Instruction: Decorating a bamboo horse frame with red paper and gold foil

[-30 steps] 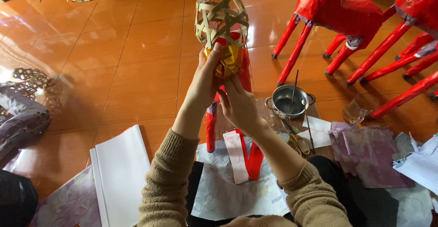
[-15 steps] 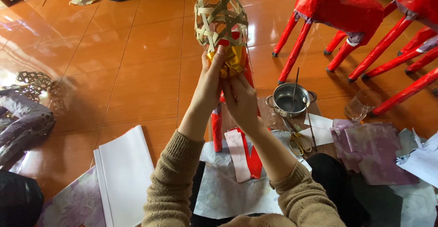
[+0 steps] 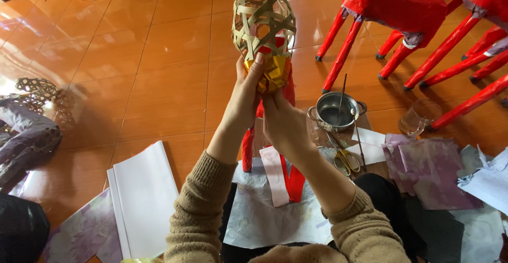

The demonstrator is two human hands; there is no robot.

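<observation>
The orange tiled floor filled the view. Up and to the right of the metal pot stood red paper-covered figures on thin red legs. Left of the pot, and rising above it, was the woven bamboo frame, egg-shaped and open-latticed, with a gold foil band round its lower part and a red-wrapped stem below. Down and to the left of the pot lay a stack of white paper sheets; to the pot's lower right lay purple paper. Far left of the pot sat a dark purple wrapped shape.

The left hand reached up just left of the pot, its fingers closed against the frame at the gold band, thumb tip on the foil's upper edge. The right hand, between that hand and the pot, curled around the red stem under the band. Just below the pot lay yellow-handled scissors, and a clear glass stood to its right. A thin stick stood in the pot.
</observation>
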